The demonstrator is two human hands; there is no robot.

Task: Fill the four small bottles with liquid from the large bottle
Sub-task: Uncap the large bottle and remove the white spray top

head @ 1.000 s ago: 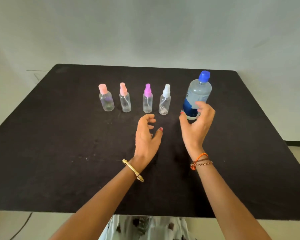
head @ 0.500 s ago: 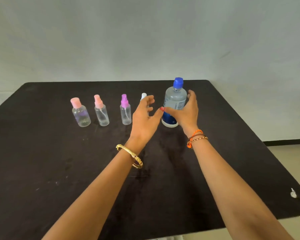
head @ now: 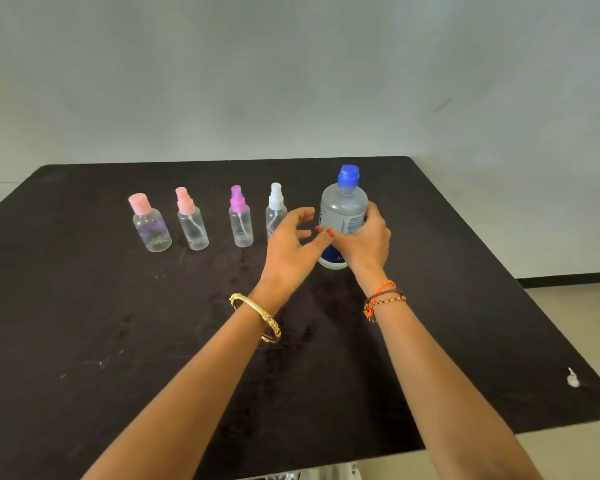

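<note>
Blue cap (head: 348,174), black table (head: 84,323).

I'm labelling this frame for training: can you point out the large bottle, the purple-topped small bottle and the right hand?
large bottle (head: 343,209): head view, on its clear upper body.
purple-topped small bottle (head: 241,227): head view, on its clear body.
right hand (head: 364,241): head view, on the back of the hand.

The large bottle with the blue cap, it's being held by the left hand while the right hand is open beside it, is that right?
Hands are swapped. In the head view, the right hand holds the large bottle; the left hand is open beside it.
</note>
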